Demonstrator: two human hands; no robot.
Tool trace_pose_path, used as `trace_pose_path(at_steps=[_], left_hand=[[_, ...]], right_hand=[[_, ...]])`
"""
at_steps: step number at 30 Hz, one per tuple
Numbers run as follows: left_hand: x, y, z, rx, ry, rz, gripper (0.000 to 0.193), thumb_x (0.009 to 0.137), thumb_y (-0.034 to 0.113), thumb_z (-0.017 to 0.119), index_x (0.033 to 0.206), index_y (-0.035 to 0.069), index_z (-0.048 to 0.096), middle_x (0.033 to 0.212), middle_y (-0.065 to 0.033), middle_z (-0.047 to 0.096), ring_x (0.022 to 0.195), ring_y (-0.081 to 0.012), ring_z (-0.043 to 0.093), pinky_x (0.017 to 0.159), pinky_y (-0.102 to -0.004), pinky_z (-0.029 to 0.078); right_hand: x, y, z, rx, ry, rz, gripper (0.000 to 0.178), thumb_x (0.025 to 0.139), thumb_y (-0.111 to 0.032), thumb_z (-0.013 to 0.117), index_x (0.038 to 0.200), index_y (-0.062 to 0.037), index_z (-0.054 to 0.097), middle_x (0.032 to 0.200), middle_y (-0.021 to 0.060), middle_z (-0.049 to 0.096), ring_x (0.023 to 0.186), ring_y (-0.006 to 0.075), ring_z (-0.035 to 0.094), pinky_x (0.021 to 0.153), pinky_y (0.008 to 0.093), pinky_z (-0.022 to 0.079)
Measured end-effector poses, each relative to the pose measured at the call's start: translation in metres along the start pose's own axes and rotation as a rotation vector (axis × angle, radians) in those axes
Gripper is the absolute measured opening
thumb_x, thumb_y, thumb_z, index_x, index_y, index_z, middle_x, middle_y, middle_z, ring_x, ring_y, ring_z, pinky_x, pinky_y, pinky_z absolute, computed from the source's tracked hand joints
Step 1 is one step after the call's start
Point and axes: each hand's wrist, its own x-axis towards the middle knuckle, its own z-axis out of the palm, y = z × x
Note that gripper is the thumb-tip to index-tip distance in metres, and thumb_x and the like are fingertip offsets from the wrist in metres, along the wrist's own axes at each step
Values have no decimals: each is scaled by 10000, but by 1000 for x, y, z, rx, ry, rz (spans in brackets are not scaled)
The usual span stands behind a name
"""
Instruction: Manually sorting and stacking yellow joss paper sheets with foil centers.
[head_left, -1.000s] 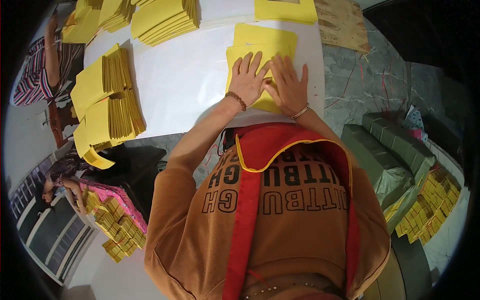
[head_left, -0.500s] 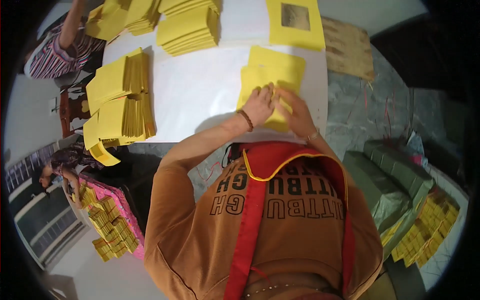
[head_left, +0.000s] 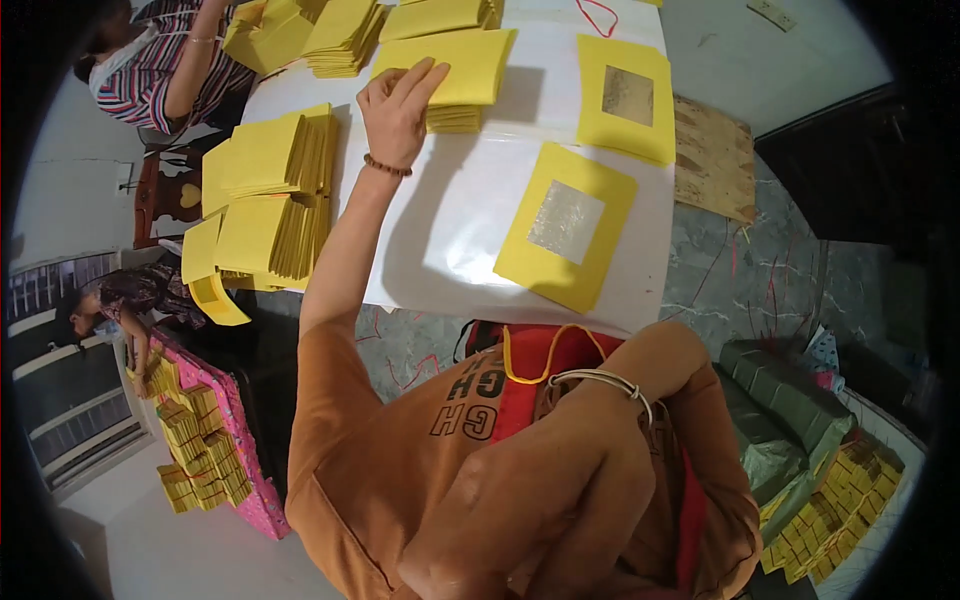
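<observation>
Where your left hand (head_left: 398,108) pinches, yellow paper (head_left: 468,65) likely holds its fold.
Your right hand (head_left: 530,495) is near, grip unclear.

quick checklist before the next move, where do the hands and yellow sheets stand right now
1. Left hand touching the folded yellow piece: ok, fingers on it at the stack.
2. Left grip fully closed on that piece: cannot tell, its underside is hidden.
3. Right hand away from the near yellow sheet: ok, it is raised close to the camera.
4. Right hand empty: cannot tell, its fingers are not clearly shown.
5. Near yellow sheet lying open, silver square facing up: ok.
6. Near yellow sheet squared to the table edge: not ok, it lies askew.
</observation>
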Motion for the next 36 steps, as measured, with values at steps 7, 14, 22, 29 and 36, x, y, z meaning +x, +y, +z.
trace_pose_path(at_steps=[7, 14, 22, 29, 36], left_hand=[[-44, -69, 55, 131, -451, -127, 527, 724, 2, 507, 1176, 274, 490, 1118, 31, 552, 962, -226, 483, 829, -369, 323], [-46, -76, 66, 110, -499, -62, 497, 743, 62, 520, 1192, 267, 460, 1140, 29, 521, 981, -209, 471, 809, -401, 316], [-67, -64, 85, 246, -565, -145, 561, 749, 65, 485, 1267, 243, 365, 1271, -4, 394, 1080, -245, 401, 847, -439, 308], [-71, -69, 86, 281, -586, -150, 616, 746, 89, 494, 1302, 258, 290, 1300, -27, 352, 1131, -270, 368, 878, -469, 289], [-50, -69, 64, 189, -552, -67, 766, 640, 142, 611, 1308, 293, 268, 1303, -65, 340, 1138, -283, 365, 899, -480, 270]], right_hand=[[2, 4, -28, -139, -34, 40, 199, 834, -18, 461, 989, 94, 516, 918, 149, 556, 808, 195, 542, 657, 279, 429], [6, -2, -33, -108, 3, -26, 241, 822, -53, 473, 1018, 85, 483, 843, 125, 544, 744, 201, 532, 616, 269, 415], [6, -13, -8, -19, 284, -62, 426, 805, -128, 517, 1149, 106, 425, 888, 161, 558, 745, 224, 551, 659, 290, 453], [-1, 10, -14, -603, 220, -197, 343, 794, -113, 468, 1118, 2, 476, 922, 152, 542, 820, 254, 539, 741, 314, 437], [-42, 13, -54, -1243, 185, -29, 363, 774, -116, 445, 1129, -75, 503, 1042, 122, 505, 898, 255, 525, 820, 344, 421]])
